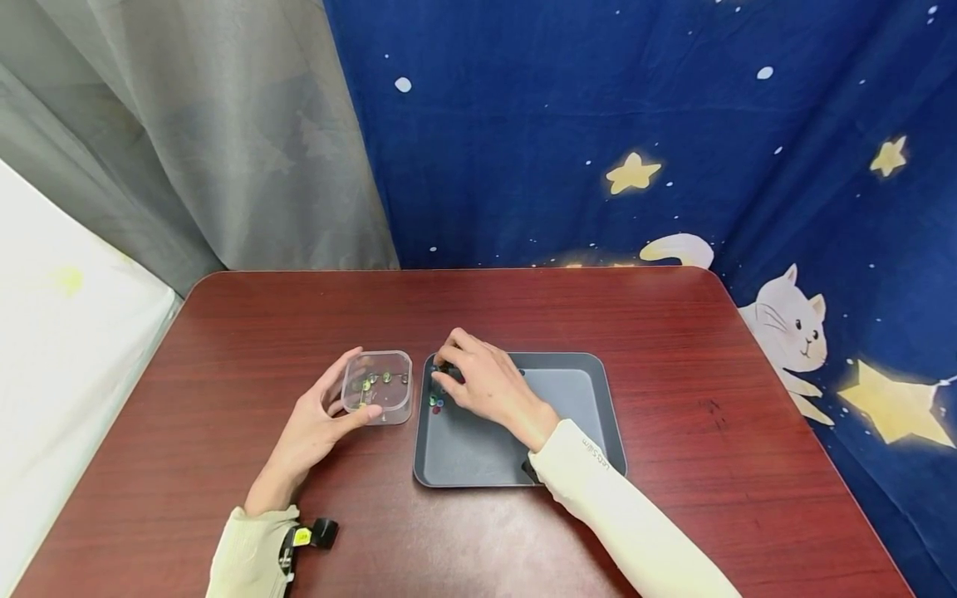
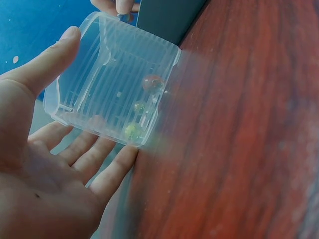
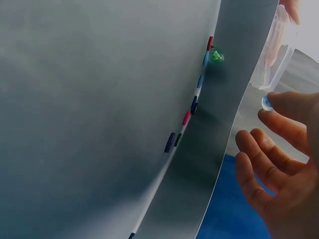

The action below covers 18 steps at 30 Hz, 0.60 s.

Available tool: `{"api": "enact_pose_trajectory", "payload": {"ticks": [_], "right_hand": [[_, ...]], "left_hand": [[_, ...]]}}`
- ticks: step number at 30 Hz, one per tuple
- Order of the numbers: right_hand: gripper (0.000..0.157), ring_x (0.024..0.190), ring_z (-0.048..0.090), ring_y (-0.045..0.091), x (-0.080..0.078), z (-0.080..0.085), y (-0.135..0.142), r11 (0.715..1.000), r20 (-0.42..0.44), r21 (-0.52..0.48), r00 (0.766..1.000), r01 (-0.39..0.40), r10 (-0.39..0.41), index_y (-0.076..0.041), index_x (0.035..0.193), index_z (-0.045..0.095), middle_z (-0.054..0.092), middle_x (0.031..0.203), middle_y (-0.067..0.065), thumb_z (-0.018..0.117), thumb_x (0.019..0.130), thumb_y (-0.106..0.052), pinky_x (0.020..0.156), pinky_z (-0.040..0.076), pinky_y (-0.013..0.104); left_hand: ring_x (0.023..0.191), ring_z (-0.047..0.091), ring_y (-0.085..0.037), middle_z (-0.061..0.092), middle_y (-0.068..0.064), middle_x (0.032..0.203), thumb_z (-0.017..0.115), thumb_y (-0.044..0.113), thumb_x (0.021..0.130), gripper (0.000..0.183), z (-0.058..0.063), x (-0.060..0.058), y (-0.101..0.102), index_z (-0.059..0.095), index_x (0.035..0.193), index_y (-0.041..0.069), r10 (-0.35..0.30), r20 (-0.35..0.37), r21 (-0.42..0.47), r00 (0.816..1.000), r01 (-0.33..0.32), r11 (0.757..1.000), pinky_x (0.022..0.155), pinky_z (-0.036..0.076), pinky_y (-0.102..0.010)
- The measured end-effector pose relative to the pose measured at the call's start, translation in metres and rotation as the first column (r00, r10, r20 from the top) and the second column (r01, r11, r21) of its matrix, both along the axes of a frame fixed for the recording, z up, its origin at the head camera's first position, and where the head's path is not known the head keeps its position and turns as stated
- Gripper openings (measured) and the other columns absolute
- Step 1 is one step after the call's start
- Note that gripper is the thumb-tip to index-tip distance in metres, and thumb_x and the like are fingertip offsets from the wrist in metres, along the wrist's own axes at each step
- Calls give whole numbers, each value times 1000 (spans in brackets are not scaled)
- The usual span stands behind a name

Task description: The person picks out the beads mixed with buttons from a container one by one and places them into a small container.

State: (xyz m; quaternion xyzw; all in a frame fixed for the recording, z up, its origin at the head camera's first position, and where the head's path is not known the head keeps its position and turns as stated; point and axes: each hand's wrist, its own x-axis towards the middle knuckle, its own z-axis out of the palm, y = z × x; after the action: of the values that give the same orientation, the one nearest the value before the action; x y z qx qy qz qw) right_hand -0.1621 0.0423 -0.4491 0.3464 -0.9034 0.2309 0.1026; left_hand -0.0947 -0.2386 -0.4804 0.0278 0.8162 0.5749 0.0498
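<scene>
My left hand (image 1: 312,432) grips a clear plastic box (image 1: 392,409) on the table, thumb on the near side and fingers on the left. Several glass marbles lie inside it; the left wrist view shows a yellow-green marble (image 2: 132,131) and a reddish marble (image 2: 152,82). Over the left end of a dark grey tray (image 1: 516,444), my right hand (image 1: 493,386) pinches a clear marble with blue inside (image 3: 267,103) between thumb and index finger. Its other fingers are loosely bent. Below that hand, a green marble (image 3: 216,55) lies in the tray by its left wall.
Several small flat coloured pieces, among them a pink piece (image 3: 186,118) and a dark blue piece (image 3: 170,142), lie along the tray's left side. The tray stands just right of the box on a reddish-brown wooden table (image 1: 673,349). Curtains (image 1: 523,133) hang behind the table.
</scene>
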Motion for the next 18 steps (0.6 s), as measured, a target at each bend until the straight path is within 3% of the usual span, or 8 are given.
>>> {"api": "enact_pose_trajectory", "payload": {"ticks": [7, 11, 18], "right_hand": [[13, 78, 57, 6, -2, 3, -2, 1000, -7, -16, 1000, -15, 15, -23, 108, 75, 60, 107, -8, 71, 100, -33, 70, 50, 23], [11, 79, 58, 7, -1, 6, -5, 999, -12, -28, 999, -29, 29, -23, 106, 75, 60, 106, -7, 72, 100, -32, 72, 51, 25], [11, 79, 58, 6, -1, 8, -10, 998, -40, -39, 998, -43, 42, -23, 106, 75, 60, 106, -8, 72, 100, -31, 73, 52, 25]], "left_hand": [[134, 60, -19, 40, -3, 167, 81, 27, 93, 89, -1, -1, -1, 29, 164, 37, 1, 13, -4, 1000, -1, 1000, 96, 50, -9], [126, 67, -22, 41, -7, 166, 81, 25, 93, 90, -1, 0, -1, 28, 165, 32, -3, 22, 19, 1000, 3, 1000, 90, 54, -13], [120, 71, -22, 42, -10, 164, 80, 24, 94, 90, 0, 0, -2, 27, 166, 35, -15, 48, 55, 999, 12, 998, 85, 59, -20]]}}
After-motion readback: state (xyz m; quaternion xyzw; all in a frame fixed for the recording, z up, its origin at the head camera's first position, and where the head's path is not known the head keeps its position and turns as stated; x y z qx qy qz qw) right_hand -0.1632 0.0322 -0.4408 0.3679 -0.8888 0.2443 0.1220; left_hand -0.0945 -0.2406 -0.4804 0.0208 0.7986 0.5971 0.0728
